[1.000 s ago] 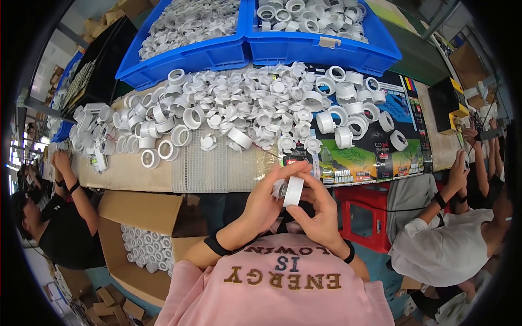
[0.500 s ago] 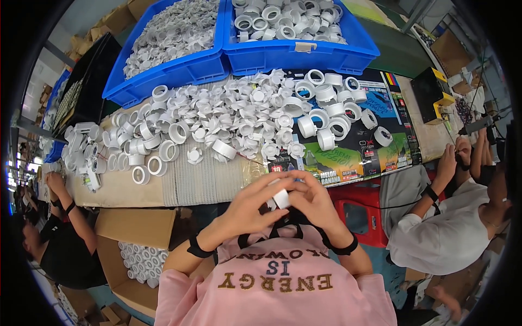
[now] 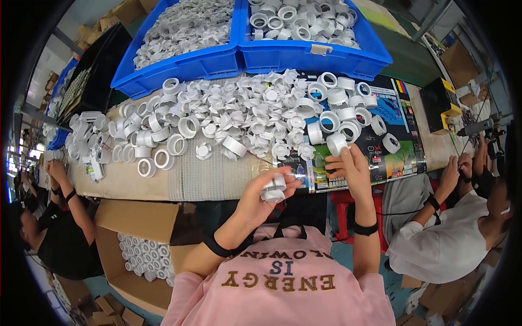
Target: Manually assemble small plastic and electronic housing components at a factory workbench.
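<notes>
In my left hand (image 3: 255,198), in front of my chest, the fingers are curled round a white round plastic part (image 3: 273,188), perhaps two pieces fitted together. My right hand (image 3: 353,171) reaches forward over the table's front. Its fingers are apart, and the fingertips meet the lower edge of a white plastic ring (image 3: 336,144). That ring stands at the near side of a cluster of similar rings (image 3: 348,113). Left of them spreads a heap of small white winged plastic pieces (image 3: 244,111), with more white rings (image 3: 187,127) at its left end.
Two blue bins (image 3: 321,61) of white parts stand at the back. An open carton (image 3: 136,212) with rows of white parts is below left. A yellow-and-black device (image 3: 443,106) sits at the right. People work on both sides, one in a white shirt (image 3: 440,239).
My hands have separated. The right one has moved forward and right to the rings; the left keeps the white part, lower and slightly left. The whole view has shifted slightly.
</notes>
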Tool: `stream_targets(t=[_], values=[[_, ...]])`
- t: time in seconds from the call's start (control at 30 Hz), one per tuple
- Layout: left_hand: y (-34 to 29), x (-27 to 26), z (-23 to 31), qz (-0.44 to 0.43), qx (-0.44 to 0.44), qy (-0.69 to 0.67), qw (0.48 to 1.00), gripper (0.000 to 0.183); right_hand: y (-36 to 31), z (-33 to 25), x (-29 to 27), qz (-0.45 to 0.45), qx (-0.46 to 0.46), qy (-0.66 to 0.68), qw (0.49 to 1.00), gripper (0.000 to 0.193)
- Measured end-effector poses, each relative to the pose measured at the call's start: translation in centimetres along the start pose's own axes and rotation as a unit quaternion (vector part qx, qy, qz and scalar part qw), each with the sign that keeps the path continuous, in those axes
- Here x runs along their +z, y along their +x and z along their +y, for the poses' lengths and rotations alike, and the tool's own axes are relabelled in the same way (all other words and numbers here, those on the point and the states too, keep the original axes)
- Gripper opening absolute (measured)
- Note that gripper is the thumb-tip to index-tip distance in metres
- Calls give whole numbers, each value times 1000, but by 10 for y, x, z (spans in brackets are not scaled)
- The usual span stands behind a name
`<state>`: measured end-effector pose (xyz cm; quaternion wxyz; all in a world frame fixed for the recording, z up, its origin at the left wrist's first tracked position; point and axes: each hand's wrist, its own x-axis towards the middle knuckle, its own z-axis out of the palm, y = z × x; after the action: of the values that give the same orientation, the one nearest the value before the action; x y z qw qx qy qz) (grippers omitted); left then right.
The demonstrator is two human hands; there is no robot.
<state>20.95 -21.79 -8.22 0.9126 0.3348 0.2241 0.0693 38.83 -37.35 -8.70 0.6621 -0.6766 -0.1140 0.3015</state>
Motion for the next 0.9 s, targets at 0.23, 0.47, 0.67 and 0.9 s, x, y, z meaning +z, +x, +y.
stream_targets(t=[0.23, 0.47, 0.67, 0.9], values=[[0, 4, -2, 99, 17, 50, 994, 56, -66, -14, 38, -128, -146, -333, 923, 43], [-6, 2, -10, 11, 194, 266, 944, 57, -68, -16, 63, -88, -211, -324, 918, 71], [-16, 0, 1, 32, 234, 405, 884, 31, -69, -16, 64, -81, -335, -286, 894, 62], [-13, 0, -7, 48, 269, 404, 873, 34, -74, -10, 69, -85, -269, -195, 939, 57]])
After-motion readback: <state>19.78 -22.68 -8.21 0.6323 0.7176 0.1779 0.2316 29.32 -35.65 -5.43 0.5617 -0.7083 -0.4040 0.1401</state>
